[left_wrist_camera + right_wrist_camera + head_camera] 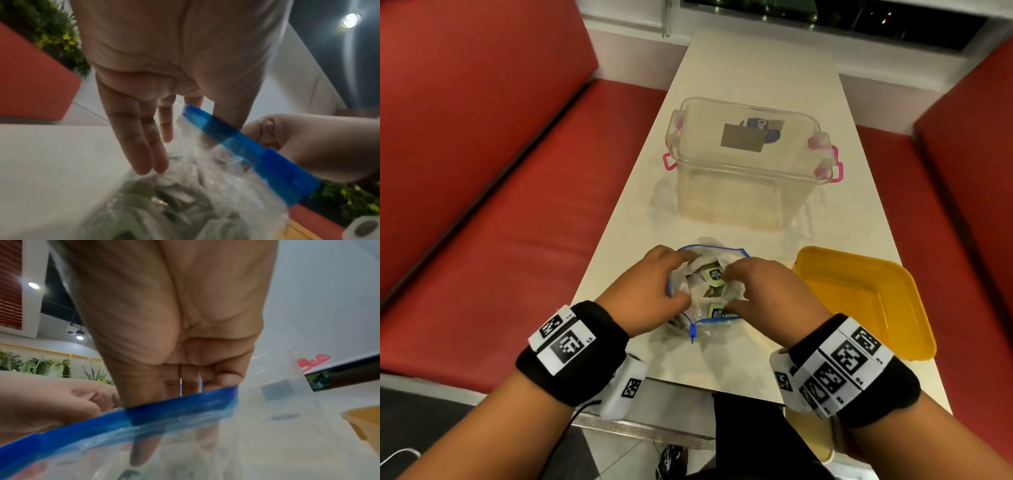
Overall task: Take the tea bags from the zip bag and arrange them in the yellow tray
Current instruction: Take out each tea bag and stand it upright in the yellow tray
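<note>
two hands work the zip bag [703, 291] of tea bags [714, 275] on a white table [753, 78] between red benches [482, 171]: left hand [645, 291] grips its rim, right hand [767, 291] reaches inside, grip unclear; yellow tray [866, 301] at 3 o'clock

lighting is indoor and artificial, moderately dim. a ceiling lamp [351, 20] flares with a streak in the left wrist view; spot lamps [33, 285] glow in the right wrist view. both wrist views are blurred and soft. the head view bends straight lines near its edges.
</note>
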The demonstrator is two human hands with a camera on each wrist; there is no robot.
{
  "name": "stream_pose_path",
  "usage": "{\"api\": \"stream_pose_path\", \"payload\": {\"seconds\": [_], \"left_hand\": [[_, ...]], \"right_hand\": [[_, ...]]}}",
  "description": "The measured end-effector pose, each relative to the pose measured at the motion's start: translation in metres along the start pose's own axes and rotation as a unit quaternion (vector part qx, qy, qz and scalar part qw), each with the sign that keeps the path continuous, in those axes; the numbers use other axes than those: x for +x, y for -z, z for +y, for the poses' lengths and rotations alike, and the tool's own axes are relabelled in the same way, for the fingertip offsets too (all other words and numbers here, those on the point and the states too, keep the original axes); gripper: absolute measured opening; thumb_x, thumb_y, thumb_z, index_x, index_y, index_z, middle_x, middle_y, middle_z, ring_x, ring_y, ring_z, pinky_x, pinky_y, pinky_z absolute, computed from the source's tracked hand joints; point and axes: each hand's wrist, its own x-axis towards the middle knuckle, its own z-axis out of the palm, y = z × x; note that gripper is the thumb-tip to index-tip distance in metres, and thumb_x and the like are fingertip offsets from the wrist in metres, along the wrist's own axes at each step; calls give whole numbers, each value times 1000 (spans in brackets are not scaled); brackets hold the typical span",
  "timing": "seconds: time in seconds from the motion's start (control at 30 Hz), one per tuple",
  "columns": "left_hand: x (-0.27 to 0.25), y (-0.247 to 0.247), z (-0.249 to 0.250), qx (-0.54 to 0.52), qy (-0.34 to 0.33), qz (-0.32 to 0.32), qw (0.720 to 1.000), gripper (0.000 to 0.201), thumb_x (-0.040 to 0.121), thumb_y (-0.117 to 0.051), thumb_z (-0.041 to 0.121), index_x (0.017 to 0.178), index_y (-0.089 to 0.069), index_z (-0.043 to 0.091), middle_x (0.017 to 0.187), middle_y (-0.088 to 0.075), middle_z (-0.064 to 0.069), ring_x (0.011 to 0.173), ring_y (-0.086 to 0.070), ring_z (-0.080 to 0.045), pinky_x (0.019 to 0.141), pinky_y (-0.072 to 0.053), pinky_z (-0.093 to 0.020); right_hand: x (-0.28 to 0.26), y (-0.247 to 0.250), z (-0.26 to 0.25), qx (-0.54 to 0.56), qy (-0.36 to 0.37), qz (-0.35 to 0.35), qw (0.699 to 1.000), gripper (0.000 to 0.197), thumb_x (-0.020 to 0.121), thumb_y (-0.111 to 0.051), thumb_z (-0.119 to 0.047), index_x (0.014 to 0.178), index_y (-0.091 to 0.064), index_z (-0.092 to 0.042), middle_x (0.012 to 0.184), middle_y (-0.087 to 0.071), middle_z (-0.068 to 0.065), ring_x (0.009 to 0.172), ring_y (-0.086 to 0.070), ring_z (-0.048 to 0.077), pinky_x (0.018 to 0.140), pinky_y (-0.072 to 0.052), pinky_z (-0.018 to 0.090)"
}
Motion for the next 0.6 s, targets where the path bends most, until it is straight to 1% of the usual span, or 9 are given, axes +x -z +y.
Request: {"api": "stream_pose_path", "payload": {"seconds": [0.07, 0.1, 0.17, 0.2, 0.27, 0.33, 0.4, 0.5, 0.6], "left_hand": [[-3, 0, 3, -4, -10, -25, 1000, 73, 74, -63, 30, 142, -37, 33, 124, -45, 9, 106, -52, -9, 91, -46, -26], [-3, -2, 4, 1, -17, -33, 999, 76, 70, -61, 34, 142, -35, 35, 124, -45, 10, 105, -53, -9, 90, -47, -28], [-4, -5, 6, 13, -27, -40, 999, 80, 67, -57, 38, 143, -33, 36, 123, -44, 10, 102, -56, -11, 86, -50, -32], [-5, -6, 7, 17, -29, -42, 999, 80, 66, -56, 38, 143, -33, 36, 123, -44, 10, 101, -56, -12, 85, -51, -33], [-5, -7, 8, 21, -33, -41, 998, 80, 67, -56, 37, 144, -33, 34, 123, -43, 9, 99, -57, -14, 82, -51, -35], [-6, -8, 9, 24, -34, -38, 998, 79, 70, -60, 33, 144, -33, 33, 122, -43, 7, 99, -57, -17, 82, -51, -35], [-5, -9, 9, 26, -32, -37, 998, 78, 72, -63, 29, 144, -32, 32, 122, -43, 6, 99, -57, -18, 81, -51, -36], [-6, -9, 10, 34, -29, -36, 998, 78, 74, -65, 28, 145, -32, 30, 126, -42, 5, 102, -56, -18, 83, -50, -34], [-7, -10, 12, 45, -31, -34, 998, 78, 76, -64, 30, 146, -30, 29, 130, -39, 5, 104, -56, -18, 83, -51, -33]], "right_hand": [[3, -1, -3, -29, 40, 12, 999, 45, 80, -69, -26, 123, -57, -30, 120, -61, -8, 105, -58, 19, 79, -47, 29], [5, -4, -4, -54, 55, 8, 997, 44, 79, -69, -22, 120, -57, -31, 117, -62, -8, 101, -59, 21, 74, -48, 31], [8, -11, -5, -109, 50, -10, 993, 35, 80, -65, -18, 113, -58, -28, 107, -63, -4, 94, -58, 25, 64, -42, 30], [10, -13, -6, -130, 37, -19, 991, 28, 82, -64, -18, 109, -59, -24, 103, -62, -1, 93, -57, 25, 62, -38, 30], [10, -16, -5, -147, 21, -31, 988, 20, 83, -66, -24, 103, -61, -20, 98, -62, 2, 93, -57, 26, 63, -35, 30], [10, -16, -4, -149, 19, -33, 988, 18, 84, -66, -27, 101, -67, -20, 94, -64, 2, 92, -58, 25, 63, -37, 29], [9, -15, -3, -133, 18, -37, 990, 18, 85, -63, -26, 102, -70, -24, 92, -66, 1, 91, -58, 24, 64, -41, 29], [5, -9, -3, -98, 21, -41, 994, 20, 86, -61, -30, 103, -71, -28, 93, -68, 0, 92, -56, 22, 66, -43, 29], [-1, -2, -1, -68, 26, -26, 997, 19, 88, -56, -33, 101, -70, -27, 89, -68, 1, 92, -53, 20, 66, -44, 31]]}}
